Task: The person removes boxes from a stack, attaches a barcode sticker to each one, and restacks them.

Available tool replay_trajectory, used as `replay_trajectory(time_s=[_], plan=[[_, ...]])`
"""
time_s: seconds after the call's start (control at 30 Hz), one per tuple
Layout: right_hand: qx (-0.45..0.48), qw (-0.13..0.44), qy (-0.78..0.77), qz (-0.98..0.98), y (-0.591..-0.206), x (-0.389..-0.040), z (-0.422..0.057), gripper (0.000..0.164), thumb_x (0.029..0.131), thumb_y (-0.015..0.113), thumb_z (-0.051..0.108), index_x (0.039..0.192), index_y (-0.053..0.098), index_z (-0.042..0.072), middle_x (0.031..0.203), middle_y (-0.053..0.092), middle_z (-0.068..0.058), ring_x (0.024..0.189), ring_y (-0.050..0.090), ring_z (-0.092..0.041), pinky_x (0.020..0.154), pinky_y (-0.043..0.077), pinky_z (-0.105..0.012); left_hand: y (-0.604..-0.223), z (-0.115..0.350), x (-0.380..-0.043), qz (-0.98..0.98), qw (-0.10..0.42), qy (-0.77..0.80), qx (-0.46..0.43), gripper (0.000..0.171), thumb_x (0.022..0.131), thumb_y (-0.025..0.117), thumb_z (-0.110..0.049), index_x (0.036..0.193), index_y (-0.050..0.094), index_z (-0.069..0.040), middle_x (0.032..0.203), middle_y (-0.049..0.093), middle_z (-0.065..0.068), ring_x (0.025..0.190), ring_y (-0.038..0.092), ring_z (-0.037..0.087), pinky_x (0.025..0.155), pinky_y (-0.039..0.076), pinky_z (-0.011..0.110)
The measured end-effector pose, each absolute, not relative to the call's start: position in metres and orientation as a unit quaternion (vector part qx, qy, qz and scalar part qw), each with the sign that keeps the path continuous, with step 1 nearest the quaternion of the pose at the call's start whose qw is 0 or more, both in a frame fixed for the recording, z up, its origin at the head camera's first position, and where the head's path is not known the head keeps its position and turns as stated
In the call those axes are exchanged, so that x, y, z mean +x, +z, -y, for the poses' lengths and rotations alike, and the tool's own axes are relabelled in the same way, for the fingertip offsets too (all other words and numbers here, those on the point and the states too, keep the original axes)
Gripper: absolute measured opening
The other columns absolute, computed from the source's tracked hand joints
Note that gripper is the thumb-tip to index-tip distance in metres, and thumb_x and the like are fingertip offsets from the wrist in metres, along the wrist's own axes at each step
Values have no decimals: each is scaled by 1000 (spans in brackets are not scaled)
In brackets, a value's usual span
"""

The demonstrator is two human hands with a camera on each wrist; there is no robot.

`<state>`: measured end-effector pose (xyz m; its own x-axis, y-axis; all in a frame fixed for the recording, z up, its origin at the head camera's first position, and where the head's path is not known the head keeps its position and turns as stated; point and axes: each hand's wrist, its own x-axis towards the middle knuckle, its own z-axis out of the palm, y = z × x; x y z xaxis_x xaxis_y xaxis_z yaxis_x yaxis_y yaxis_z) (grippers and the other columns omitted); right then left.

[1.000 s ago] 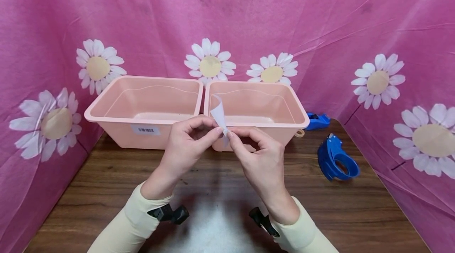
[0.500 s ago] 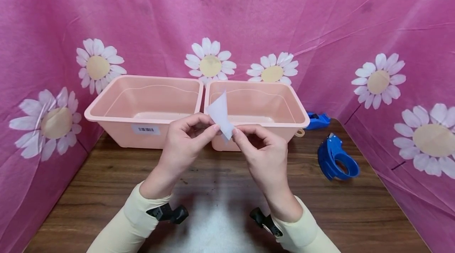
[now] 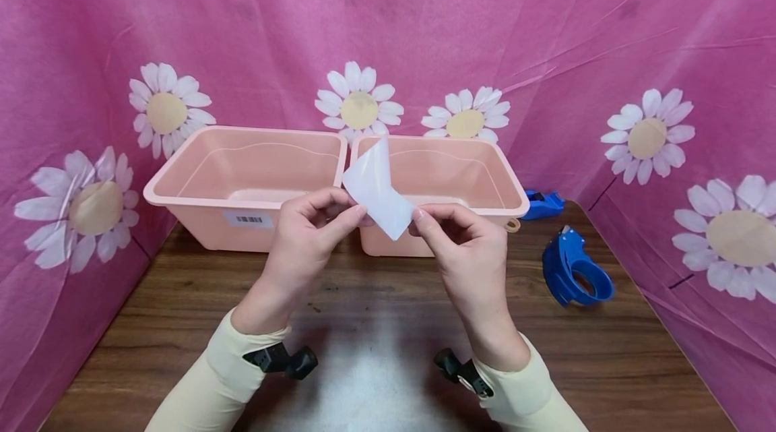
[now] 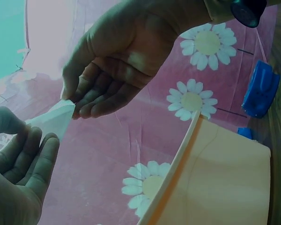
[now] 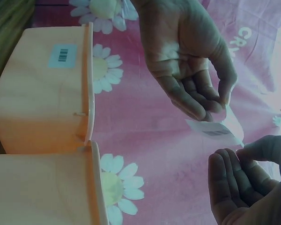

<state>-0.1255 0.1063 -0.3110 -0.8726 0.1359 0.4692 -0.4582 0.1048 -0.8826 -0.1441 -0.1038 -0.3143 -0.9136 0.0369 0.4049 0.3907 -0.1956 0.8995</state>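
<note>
A white barcode label is stretched between my two hands, its upper end curling to a point; dark barcode bars show on one face in the right wrist view. My left hand pinches its left edge between thumb and forefinger. With thumb and fingertips, my right hand pinches the lower right corner. Both hands are in front of the right pink bin and overlap its front wall in the head view. To its left stands a second pink bin, with a similar barcode sticker on its front.
A blue tape dispenser lies on the wooden table at the right. Behind it, beside the right bin, are another blue dispenser and a small beige ring. A pink flowered cloth encloses the back and sides.
My hands have drawn apart sideways, the right moving right and the left slightly left. The label has gone from narrow and folded to spread wider between them.
</note>
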Motion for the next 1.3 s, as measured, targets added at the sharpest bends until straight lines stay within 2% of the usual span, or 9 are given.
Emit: replay_trajectory(time_s=[0.1, 0.23, 0.3, 0.33, 0.47, 0.7, 1.03, 1.23, 1.3], plan=[[108, 223, 665, 705, -309, -126, -110, 5, 100, 83, 5, 103, 87, 2, 86, 83, -4, 80, 78, -19, 72, 63, -22, -314, 106, -145, 616, 120, -759, -174, 13, 98, 72, 13, 100, 79, 2, 85, 81, -6, 81, 81, 9, 84, 68, 24], [102, 228, 668, 701, -307, -127, -115, 7, 100, 83, 5, 104, 87, 1, 86, 84, -2, 81, 79, -18, 72, 65, -22, -312, 110, -146, 614, 126, -761, -170, 21, 98, 72, 12, 96, 80, -7, 81, 80, -5, 72, 74, 6, 59, 52, 14], [97, 231, 667, 702, -306, -127, -117, 7, 100, 83, 6, 105, 87, 1, 85, 84, 1, 81, 80, -17, 72, 64, -22, -311, 112, -147, 604, 129, -768, -171, 27, 99, 71, 13, 93, 81, -11, 81, 79, -5, 72, 74, 7, 59, 52, 15], [96, 231, 671, 699, -305, -128, -119, 8, 100, 83, 5, 105, 87, 0, 84, 84, 1, 81, 80, -18, 73, 65, -23, -311, 112, -147, 598, 130, -772, -173, 29, 99, 70, 13, 92, 81, -13, 81, 79, -4, 72, 73, 8, 60, 54, 15], [92, 226, 688, 683, -304, -129, -124, 9, 101, 82, 4, 106, 85, -3, 84, 84, 0, 81, 80, -18, 77, 67, -25, -310, 114, -151, 564, 122, -796, -181, 30, 99, 66, 15, 91, 80, -10, 84, 77, -2, 78, 77, 11, 85, 70, 30], [82, 193, 692, 690, -307, -126, -137, 13, 101, 82, 7, 110, 84, -4, 91, 85, -4, 84, 82, -21, 82, 70, -28, -315, 126, -153, 541, 83, -822, -158, 22, 102, 64, 12, 93, 78, -2, 86, 77, 1, 81, 77, 16, 87, 70, 32], [64, 138, 613, 775, -312, -115, -181, 26, 104, 83, 25, 121, 84, 5, 106, 85, 1, 91, 84, -22, 87, 70, -27, -335, 145, -151, 588, 28, -795, -145, 31, 103, 64, 11, 94, 82, -13, 94, 78, -1, 83, 80, 15, 87, 70, 29], [42, 160, 550, 818, -325, -111, -211, 23, 104, 83, 25, 117, 85, 6, 92, 84, 7, 87, 77, -15, 75, 65, -23, -359, 146, -152, 673, -23, -730, -117, 7, 106, 71, 1, 104, 78, 2, 94, 81, -5, 87, 82, 13, 87, 69, 28], [31, 160, 535, 829, -331, -111, -220, 24, 104, 83, 27, 117, 85, 6, 89, 84, 10, 86, 76, -12, 72, 63, -23, -372, 139, -151, 707, -50, -697, -107, 10, 105, 72, -1, 109, 77, 7, 97, 83, -2, 89, 83, 16, 89, 69, 29]])
